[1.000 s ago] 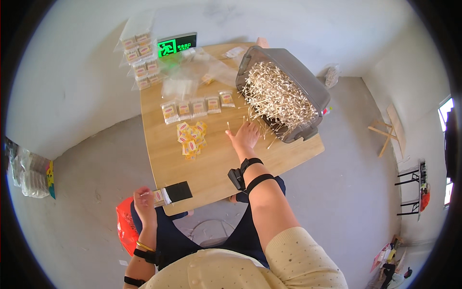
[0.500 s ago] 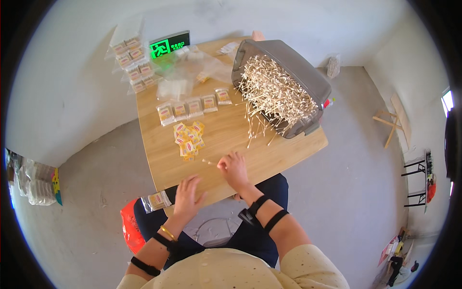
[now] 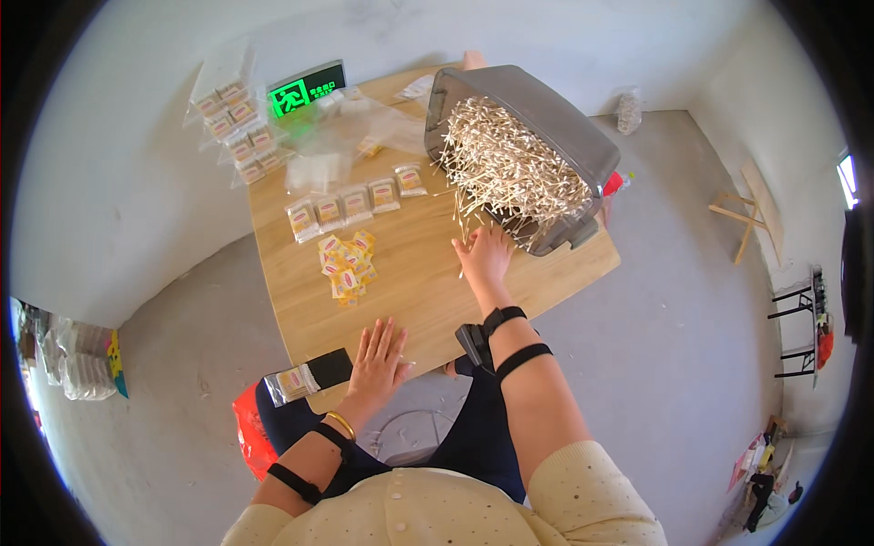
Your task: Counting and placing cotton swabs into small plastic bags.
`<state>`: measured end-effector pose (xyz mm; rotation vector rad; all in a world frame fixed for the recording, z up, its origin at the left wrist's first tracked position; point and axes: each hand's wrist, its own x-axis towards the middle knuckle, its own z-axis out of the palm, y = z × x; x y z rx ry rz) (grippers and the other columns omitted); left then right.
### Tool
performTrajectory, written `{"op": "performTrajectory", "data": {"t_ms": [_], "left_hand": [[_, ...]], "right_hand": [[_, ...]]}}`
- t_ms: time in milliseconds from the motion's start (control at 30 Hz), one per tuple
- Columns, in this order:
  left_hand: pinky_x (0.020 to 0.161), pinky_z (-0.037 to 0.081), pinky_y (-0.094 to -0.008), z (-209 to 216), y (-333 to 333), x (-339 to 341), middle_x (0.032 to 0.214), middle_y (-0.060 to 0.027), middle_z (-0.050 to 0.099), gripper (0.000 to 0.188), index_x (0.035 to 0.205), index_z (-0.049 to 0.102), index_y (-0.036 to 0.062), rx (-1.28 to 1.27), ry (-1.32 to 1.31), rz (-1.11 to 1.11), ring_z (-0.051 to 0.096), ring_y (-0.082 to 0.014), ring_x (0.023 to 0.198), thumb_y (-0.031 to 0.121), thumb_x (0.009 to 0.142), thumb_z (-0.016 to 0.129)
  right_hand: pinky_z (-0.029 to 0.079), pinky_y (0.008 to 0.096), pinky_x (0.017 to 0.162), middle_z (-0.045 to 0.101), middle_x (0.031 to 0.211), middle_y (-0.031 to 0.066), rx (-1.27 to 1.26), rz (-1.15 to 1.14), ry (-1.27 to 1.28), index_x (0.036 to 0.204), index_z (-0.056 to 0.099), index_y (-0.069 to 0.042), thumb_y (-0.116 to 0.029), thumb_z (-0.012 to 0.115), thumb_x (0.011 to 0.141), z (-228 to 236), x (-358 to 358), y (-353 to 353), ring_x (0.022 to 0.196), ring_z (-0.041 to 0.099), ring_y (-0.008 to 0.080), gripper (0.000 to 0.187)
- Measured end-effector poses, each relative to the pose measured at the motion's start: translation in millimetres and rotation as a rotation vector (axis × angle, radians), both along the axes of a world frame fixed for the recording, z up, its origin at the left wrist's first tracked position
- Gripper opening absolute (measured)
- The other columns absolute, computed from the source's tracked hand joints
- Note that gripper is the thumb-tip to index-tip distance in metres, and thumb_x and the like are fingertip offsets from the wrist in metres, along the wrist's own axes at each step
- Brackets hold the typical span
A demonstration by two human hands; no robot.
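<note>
1. Grey plastic tub [image 3: 564, 114] at 2 o'clock, clock centred on the wooden tabletop [image 3: 423, 291]. Tilted, mouth facing down-left in my view, heaped with cotton swabs [image 3: 514, 164]; some spill over its near rim onto the wood.
2. Right hand [image 3: 486, 258] at 4 o'clock, fingertips at that spill. A swab shows by the thumb; can't tell from here if it's gripped.
3. Left hand [image 3: 378, 359] at 6 to 7 o'clock, back up, fingers long and flat. White bit beside the thumb; I can't identify it.
4. Black pad [image 3: 330, 368] at 7 o'clock, just beside the left hand. Clear packet [image 3: 291, 384] at the pad's outer end, jutting past the table edge.
5. Loose pile of yellow-and-white cards [image 3: 346, 266] at 8 o'clock.
6. Row of five filled packets [image 3: 356, 204] at 10 o'clock. Stack of bagged packets [image 3: 238, 136] beyond, same bearing.
7. Green-lit sign [image 3: 307, 88] at 11 o'clock.
</note>
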<state>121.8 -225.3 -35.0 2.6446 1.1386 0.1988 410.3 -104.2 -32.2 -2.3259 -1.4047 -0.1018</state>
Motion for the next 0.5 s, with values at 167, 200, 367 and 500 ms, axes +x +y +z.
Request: {"op": "performTrajectory", "data": {"t_ms": [167,200,367,500], "left_hand": [[0.127,0.022,-0.0533,-2,7,-2,0.164,-0.0203,0.032,0.062,0.156,0.039,0.0045,-0.029,-0.101,0.046,0.027,-0.0379,0.154,0.021,0.099,0.058],[0.127,0.022,-0.0530,-3,10,-3,0.164,-0.0201,0.032,0.063,0.156,0.039,0.0043,-0.020,-0.112,0.069,0.027,-0.0376,0.154,0.021,0.099,0.059],[0.127,0.022,-0.0517,1,16,-2,0.165,-0.0204,0.031,0.066,0.155,0.039,0.0025,-0.022,-0.150,0.134,0.026,-0.0375,0.155,0.025,0.098,0.062],[0.128,0.020,-0.0509,3,17,-3,0.166,-0.0208,0.029,0.070,0.157,0.035,0.0003,-0.026,-0.186,0.157,0.025,-0.0369,0.156,0.029,0.099,0.062]], "right_hand": [[0.048,0.0454,0.091,0.068,0.093,0.0071,-0.189,-0.026,0.202,0.084,0.071,-0.012,-0.029,0.080,0.083,-11,-3,17,0.102,0.063,0.0296,0.020],[0.048,0.0453,0.090,0.068,0.092,0.0075,-0.180,0.029,0.225,0.082,0.072,-0.011,-0.028,0.079,0.082,-12,-8,12,0.101,0.063,0.0299,0.018],[0.048,0.0459,0.090,0.069,0.092,0.0111,-0.061,0.438,0.273,0.082,0.073,-0.011,-0.022,0.076,0.081,-19,-50,-28,0.101,0.063,0.0322,0.011],[0.049,0.0460,0.086,0.067,0.089,0.0100,-0.064,0.654,0.317,0.081,0.072,-0.011,-0.016,0.075,0.081,-8,-82,-49,0.096,0.062,0.0330,0.006]]}}
